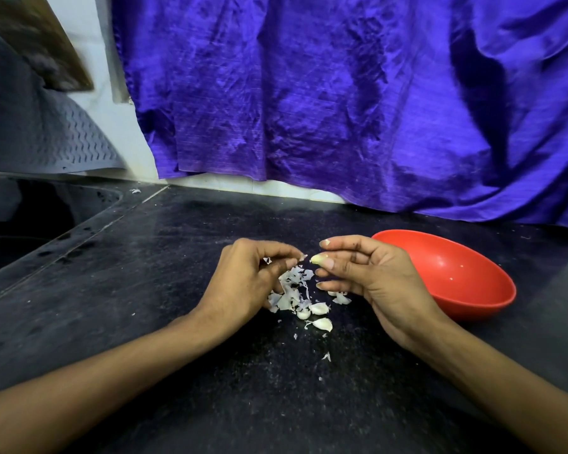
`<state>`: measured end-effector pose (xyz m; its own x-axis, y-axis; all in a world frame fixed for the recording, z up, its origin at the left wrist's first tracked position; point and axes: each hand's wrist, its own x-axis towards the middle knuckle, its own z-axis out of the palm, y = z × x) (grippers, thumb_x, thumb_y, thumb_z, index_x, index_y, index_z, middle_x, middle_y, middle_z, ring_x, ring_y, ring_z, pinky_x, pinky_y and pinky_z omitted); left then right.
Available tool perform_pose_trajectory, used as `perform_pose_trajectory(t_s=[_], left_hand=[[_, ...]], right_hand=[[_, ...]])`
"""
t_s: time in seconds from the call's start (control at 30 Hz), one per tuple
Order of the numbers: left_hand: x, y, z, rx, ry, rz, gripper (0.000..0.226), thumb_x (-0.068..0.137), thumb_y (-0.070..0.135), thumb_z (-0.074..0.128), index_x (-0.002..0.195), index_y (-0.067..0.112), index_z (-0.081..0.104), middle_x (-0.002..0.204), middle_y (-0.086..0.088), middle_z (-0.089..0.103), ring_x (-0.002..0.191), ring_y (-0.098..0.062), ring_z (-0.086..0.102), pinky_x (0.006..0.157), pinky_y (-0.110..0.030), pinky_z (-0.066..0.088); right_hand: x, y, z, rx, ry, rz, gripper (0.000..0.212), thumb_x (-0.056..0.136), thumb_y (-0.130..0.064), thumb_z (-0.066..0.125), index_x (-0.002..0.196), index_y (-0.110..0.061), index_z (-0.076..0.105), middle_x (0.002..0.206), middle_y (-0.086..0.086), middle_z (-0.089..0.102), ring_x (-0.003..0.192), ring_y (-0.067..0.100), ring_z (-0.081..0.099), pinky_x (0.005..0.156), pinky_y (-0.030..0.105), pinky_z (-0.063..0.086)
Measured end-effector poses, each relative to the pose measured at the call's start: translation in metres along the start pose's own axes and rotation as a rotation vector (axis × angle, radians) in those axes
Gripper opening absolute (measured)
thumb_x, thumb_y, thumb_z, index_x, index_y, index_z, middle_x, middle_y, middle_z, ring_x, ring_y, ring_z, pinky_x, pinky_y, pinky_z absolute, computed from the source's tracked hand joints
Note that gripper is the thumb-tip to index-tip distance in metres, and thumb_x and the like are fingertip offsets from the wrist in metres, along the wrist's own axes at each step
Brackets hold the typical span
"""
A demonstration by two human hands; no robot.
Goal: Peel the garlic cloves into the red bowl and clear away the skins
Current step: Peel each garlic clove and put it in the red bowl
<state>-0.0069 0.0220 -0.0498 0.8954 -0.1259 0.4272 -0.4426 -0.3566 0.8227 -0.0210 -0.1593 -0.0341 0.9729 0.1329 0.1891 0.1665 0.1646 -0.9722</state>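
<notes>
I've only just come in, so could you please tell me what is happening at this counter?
A person is peeling garlic over a dark stone counter. The right hand pinches a pale peeled garlic clove, while the left hand pinches a scrap of skin. A pile of papery white skins and several unpeeled cloves lie between the hands. The glossy red bowl stands at the right.

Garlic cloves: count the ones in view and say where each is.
4. One clove is pinched in the right hand; three lie on the counter between the hands. The skins may hide more.
</notes>
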Motion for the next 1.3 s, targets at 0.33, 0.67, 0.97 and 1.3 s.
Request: perform_pose_trajectory(t_s=[0.33, 0.67, 0.97, 1.3], left_hand=[[-0.005, 0.003, 0.003, -0.05, -0.046, 0.095, 0.016, 0.069, 0.027, 0.083, 0.083, 0.022, 0.077, 0.071, 0.007, 0.071, 0.051, -0.01, 0.059, 0.045, -0.026, 0.051], [-0.004, 0.003, 0.003, -0.066, -0.044, 0.079, 0.023, 0.073, 0.018, 0.082, 0.091, 0.023, 0.07, 0.075, 0.007, 0.069, 0.047, -0.009, 0.058, 0.041, -0.031, 0.052], [0.003, -0.001, -0.005, 0.168, 0.058, 0.052, 0.012, 0.069, 0.037, 0.083, 0.071, 0.029, 0.075, 0.058, 0.028, 0.061, 0.049, 0.006, 0.054, 0.062, -0.038, 0.055], [0.003, -0.003, -0.004, 0.125, 0.034, 0.048, 0.017, 0.083, 0.014, 0.075, 0.089, 0.031, 0.075, 0.07, 0.018, 0.071, 0.046, 0.001, 0.058, 0.056, -0.026, 0.051]], right_hand=[[-0.003, 0.001, 0.005, -0.069, 0.006, 0.013, 0.03, 0.06, -0.007, 0.076, 0.087, -0.007, 0.062, 0.077, 0.014, 0.072, 0.067, 0.019, 0.069, 0.057, 0.024, 0.057], [-0.003, 0.0, 0.004, -0.061, 0.024, -0.03, 0.026, 0.073, 0.009, 0.07, 0.084, -0.01, 0.056, 0.079, 0.015, 0.07, 0.065, 0.018, 0.066, 0.056, 0.024, 0.056], [-0.002, -0.004, 0.004, -0.094, 0.063, -0.082, 0.027, 0.075, 0.009, 0.07, 0.087, -0.01, 0.054, 0.092, 0.031, 0.066, 0.063, 0.018, 0.061, 0.054, 0.021, 0.054], [0.0, 0.001, 0.003, -0.083, 0.038, -0.085, 0.03, 0.075, 0.011, 0.07, 0.09, -0.01, 0.054, 0.079, 0.013, 0.07, 0.065, 0.017, 0.063, 0.059, 0.025, 0.057]])
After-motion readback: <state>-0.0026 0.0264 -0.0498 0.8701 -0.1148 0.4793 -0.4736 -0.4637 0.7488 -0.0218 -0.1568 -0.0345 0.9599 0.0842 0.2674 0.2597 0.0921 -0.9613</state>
